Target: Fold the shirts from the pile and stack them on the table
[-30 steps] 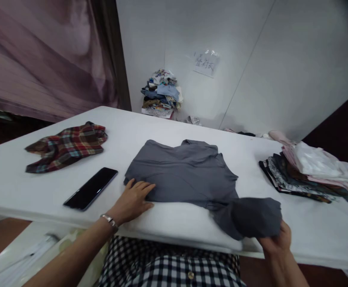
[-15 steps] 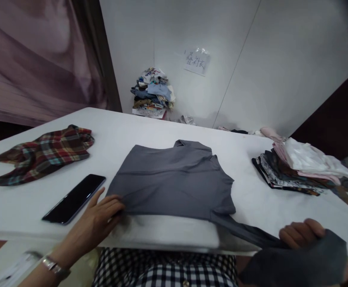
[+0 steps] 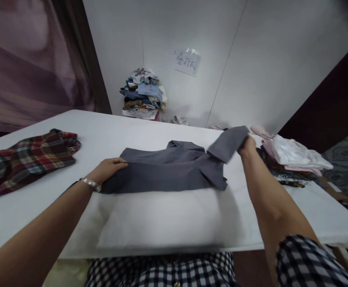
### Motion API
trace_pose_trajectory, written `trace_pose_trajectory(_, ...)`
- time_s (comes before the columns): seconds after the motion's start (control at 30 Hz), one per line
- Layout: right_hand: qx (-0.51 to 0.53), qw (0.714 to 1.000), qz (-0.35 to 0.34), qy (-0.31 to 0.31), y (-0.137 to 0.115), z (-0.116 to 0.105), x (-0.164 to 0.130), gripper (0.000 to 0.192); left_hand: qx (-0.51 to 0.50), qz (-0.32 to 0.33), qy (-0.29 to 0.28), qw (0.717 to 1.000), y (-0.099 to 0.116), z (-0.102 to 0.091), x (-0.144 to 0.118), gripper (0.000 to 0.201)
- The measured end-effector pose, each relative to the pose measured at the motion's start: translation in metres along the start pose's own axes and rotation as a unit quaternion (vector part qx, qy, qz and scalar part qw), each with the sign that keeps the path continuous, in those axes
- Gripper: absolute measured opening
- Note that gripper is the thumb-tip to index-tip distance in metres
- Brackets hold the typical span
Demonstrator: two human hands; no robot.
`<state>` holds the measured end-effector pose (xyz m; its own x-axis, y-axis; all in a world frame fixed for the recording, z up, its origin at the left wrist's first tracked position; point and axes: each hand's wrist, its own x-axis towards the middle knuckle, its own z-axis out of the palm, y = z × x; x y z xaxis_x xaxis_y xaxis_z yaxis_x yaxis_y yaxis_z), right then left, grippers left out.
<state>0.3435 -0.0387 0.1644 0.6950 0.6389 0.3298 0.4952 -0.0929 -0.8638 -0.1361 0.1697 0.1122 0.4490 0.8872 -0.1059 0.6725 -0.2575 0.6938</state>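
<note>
A plain grey shirt [image 3: 168, 175] lies sideways on the white table, its near side folded over toward the far edge. Its collar [image 3: 186, 145] shows at the far side. My left hand [image 3: 110, 169] pinches the folded edge at the shirt's left end. At the other end, my right hand [image 3: 247, 144] grips a sleeve [image 3: 229, 142], lifted above the table and stretched past the shoulder. Part of the right hand's fingers is hidden behind the sleeve and wrist.
A crumpled plaid shirt [image 3: 33, 157] lies at the left. On the right stands a stack of folded clothes [image 3: 296, 157], white on top. A taller clothes pile [image 3: 144, 93] rests against the wall, under a paper sign [image 3: 187, 61]. The white table [image 3: 168, 223] ends close to my body.
My right hand has carried the sleeve from the near right up to the far side. My left hand has folded the shirt's near edge away from me. The phone is now hidden behind my left arm.
</note>
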Motion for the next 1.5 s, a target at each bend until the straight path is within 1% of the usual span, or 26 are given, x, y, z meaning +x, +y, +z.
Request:
trace_pose_trajectory(0.03,0.004,1.000,0.024,-0.008,0.006,0.012,0.008,0.051,-0.004,-0.004,0.017,1.000,0.002,0.000,0.007,0.043)
trace_pose_trajectory(0.1,0.012,0.995,0.098,-0.030,0.024,0.030,0.007,0.052,0.005,-0.017,0.060,0.998,0.000,0.000,0.013,0.050)
trace_pose_trajectory(0.17,0.003,0.987,0.150,-0.051,0.043,0.041,-0.013,0.055,0.030,-0.054,0.085,0.994,-0.010,0.001,0.011,0.056)
trace_pose_trajectory(0.23,-0.011,0.984,0.165,-0.065,0.062,0.046,-0.047,0.059,0.053,-0.084,0.088,0.991,-0.022,0.004,0.002,0.060)
trace_pose_trajectory(0.3,-0.026,0.983,0.155,-0.091,0.076,0.048,-0.084,0.063,0.077,-0.087,0.092,0.989,-0.033,0.009,-0.008,0.063)
trace_pose_trajectory(0.37,-0.060,0.985,0.104,-0.121,0.085,0.050,-0.114,0.066,0.109,-0.072,0.095,0.987,-0.038,0.018,-0.017,0.065)
trace_pose_trajectory(0.43,-0.111,0.986,0.048,-0.112,0.092,0.051,-0.130,0.067,0.152,-0.057,0.092,0.983,-0.037,0.029,-0.022,0.063)
trace_pose_trajectory(0.5,-0.147,0.985,0.027,-0.088,0.096,0.051,-0.130,0.060,0.182,-0.032,0.104,0.977,-0.033,0.037,-0.023,0.056)
trace_pose_trajectory(0.57,-0.141,0.984,0.046,-0.098,0.098,0.044,-0.122,0.045,0.193,-0.017,0.135,0.972,-0.030,0.040,-0.021,0.049)
trace_pose_trajectory(0.63,-0.105,0.984,0.065,-0.126,0.098,0.029,-0.113,0.035,0.175,-0.019,0.156,0.972,-0.028,0.038,-0.021,0.045)
trace_pose_trajectory(0.7,-0.081,0.984,0.065,-0.142,0.099,0.008,-0.111,0.033,0.141,-0.021,0.163,0.976,-0.030,0.035,-0.027,0.046)
trace_pose_trajectory(0.77,-0.097,0.980,0.064,-0.159,0.103,-0.014,-0.117,0.033,0.114,-0.022,0.159,0.981,-0.034,0.035,-0.037,0.047)
trace_pose_trajectory(0.87,-0.175,0.965,0.064,-0.183,0.112,-0.032,-0.136,0.029,0.104,-0.034,0.106,0.988,-0.037,0.044,-0.054,0.047)
trace_pose_trajectory(0.93,-0.233,0.955,0.041,-0.181,0.115,-0.035,-0.147,0.030,0.109,-0.038,0.082,0.990,-0.034,0.048,-0.063,0.046)
trace_pose_trajectory(0.97,-0.262,0.948,0.025,-0.177,0.116,-0.034,-0.151,0.031,0.112,-0.035,0.087,0.989,-0.031,0.049,-0.067,0.046)
trace_pose_trajectory(1.0,-0.289,0.941,0.009,-0.176,0.115,-0.032,-0.154,0.032,0.114,-0.028,0.105,0.988,-0.026,0.048,-0.069,0.046)
trace_pose_trajectory(1.1,-0.363,0.915,-0.027,-0.175,0.110,-0.026,-0.159,0.033,0.131,0.012,0.188,0.973,-0.018,0.046,-0.068,0.045)
trace_pose_trajectory(1.13,-0.381,0.907,-0.032,-0.176,0.109,-0.025,-0.160,0.033,0.146,0.024,0.193,0.970,-0.018,0.045,-0.066,0.044)
trace_pose_trajectory(1.17,-0.394,0.901,-0.032,-0.177,0.108,-0.024,-0.161,0.033,0.167,0.029,0.181,0.969,-0.019,0.046,-0.063,0.043)
trace_pose_trajectory(1.27,-0.409,0.893,-0.029,-0.184,0.109,-0.023,-0.163,0.032,0.242,0.022,0.099,0.965,-0.029,0.050,-0.056,0.043)
trace_pose_trajectory(1.3,-0.408,0.893,-0.029,-0.186,0.109,-0.024,-0.163,0.032,0.262,0.021,0.092,0.960,-0.031,0.052,-0.055,0.044)
trace_pose_trajectory(1.33,-0.404,0.895,-0.030,-0.188,0.109,-0.025,-0.162,0.031,0.278,0.028,0.105,0.955,-0.033,0.053,-0.055,0.046)
trace_pose_trajectory(1.37,-0.398,0.897,-0.031,-0.189,0.109,-0.025,-0.160,0.031,0.285,0.048,0.131,0.948,-0.033,0.054,-0.056,0.048)
trace_pose_trajectory(1.43,-0.378,0.907,-0.038,-0.184,0.105,-0.026,-0.151,0.031,0.277,0.124,0.185,0.935,-0.031,0.059,-0.058,0.050)
trace_pose_trajectory(1.47,-0.365,0.913,-0.043,-0.178,0.102,-0.026,-0.143,0.031,0.264,0.171,0.197,0.929,-0.030,0.063,-0.059,0.051)
trace_pose_trajectory(1.5,-0.351,0.920,-0.048,-0.170,0.099,-0.024,-0.134,0.032,0.251,0.216,0.194,0.923,-0.030,0.069,-0.058,0.052)
